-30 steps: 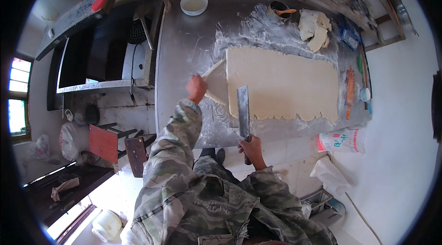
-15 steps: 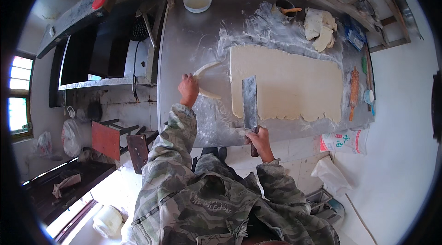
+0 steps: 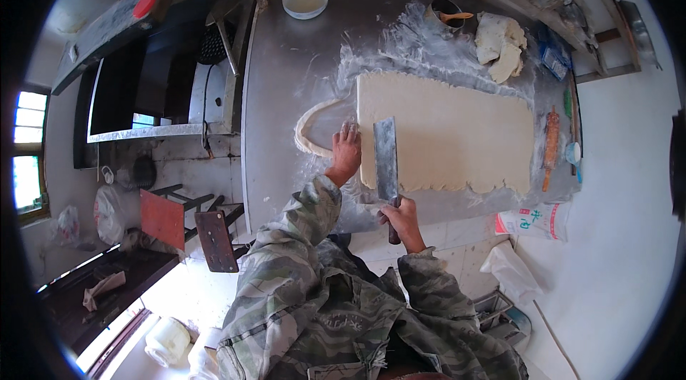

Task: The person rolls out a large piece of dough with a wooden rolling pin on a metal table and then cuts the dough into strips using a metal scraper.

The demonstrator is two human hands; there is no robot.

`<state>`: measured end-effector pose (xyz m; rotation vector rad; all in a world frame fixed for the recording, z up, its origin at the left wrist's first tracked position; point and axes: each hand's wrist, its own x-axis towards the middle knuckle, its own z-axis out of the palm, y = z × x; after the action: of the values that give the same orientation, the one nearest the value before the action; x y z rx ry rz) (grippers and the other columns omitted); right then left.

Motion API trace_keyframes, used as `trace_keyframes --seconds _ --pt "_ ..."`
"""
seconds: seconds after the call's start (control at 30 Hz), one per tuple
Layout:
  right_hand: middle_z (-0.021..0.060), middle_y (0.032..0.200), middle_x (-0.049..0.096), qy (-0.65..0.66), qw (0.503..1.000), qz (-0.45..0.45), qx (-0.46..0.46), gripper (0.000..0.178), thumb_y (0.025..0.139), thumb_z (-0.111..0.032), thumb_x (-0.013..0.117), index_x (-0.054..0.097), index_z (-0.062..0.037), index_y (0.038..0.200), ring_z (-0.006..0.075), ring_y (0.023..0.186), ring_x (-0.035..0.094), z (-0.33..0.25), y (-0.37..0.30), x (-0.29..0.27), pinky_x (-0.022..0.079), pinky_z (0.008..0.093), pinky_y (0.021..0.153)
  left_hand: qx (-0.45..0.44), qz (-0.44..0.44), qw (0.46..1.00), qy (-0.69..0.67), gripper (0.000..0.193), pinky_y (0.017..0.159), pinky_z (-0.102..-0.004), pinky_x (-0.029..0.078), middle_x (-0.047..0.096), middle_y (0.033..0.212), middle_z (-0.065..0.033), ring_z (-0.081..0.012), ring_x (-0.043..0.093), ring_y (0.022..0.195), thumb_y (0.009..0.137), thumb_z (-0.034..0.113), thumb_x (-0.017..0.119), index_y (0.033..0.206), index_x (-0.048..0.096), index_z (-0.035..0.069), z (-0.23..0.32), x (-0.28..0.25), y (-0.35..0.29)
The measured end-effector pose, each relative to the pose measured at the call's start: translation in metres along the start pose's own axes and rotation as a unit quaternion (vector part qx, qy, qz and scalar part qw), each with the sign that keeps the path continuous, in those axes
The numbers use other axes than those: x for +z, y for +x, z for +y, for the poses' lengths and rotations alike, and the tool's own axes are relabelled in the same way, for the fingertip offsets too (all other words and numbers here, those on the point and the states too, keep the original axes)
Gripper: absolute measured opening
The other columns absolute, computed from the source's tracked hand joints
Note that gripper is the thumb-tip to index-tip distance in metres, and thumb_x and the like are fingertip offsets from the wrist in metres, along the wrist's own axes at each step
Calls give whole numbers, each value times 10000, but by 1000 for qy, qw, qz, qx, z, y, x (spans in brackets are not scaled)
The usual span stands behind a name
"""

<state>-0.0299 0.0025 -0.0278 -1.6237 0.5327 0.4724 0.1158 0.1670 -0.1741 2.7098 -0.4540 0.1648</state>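
Note:
A wide rectangular sheet of dough [image 3: 457, 130] lies flat on the metal table. My right hand [image 3: 404, 224] grips the handle of a long rectangular-bladed knife [image 3: 386, 158], its blade over the left part of the sheet. By the sheet's left edge, my left hand [image 3: 346, 153] rests low with fingers stretched forward; whether the fingertips touch the sheet cannot be made out. Left of that hand, a narrow dough strip [image 3: 304, 126] curves in a loop on the table, its lower end partly hidden by the hand.
Flour dusts the metal table [image 3: 286, 58]. A white bowl [image 3: 305, 1] stands far left. At the back right are a dark pot [image 3: 437, 10] with a wooden-handled tool and a dough lump [image 3: 500, 44]. A rolling pin [image 3: 551, 148] lies right of the sheet; a red-topped stool [image 3: 163, 219] stands left.
My left hand has let go of the dough strip and moved right to the sheet's left edge. The strip now lies in a loop. My right hand and the knife have barely moved.

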Motion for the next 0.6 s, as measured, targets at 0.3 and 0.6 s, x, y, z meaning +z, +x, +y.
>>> trace_keyframes --seconds 0.3,0.6 --pt "95 668 641 8 999 15 -42 123 821 -75 621 602 45 840 153 530 621 -21 29 -9 517 297 505 -31 38 998 -46 299 1006 -522 367 489 1376 -151 -369 391 1340 830 142 575 1106 675 87 -4 -2 8" --pt "101 688 648 26 999 9 -24 138 817 -76 615 607 52 869 167 540 626 -22 23 -11 523 296 524 -247 -39 949 -194 226 783 -456 510 671 1067 -154 -379 639 980 877 221 578 985 726 88 22 -3 26"
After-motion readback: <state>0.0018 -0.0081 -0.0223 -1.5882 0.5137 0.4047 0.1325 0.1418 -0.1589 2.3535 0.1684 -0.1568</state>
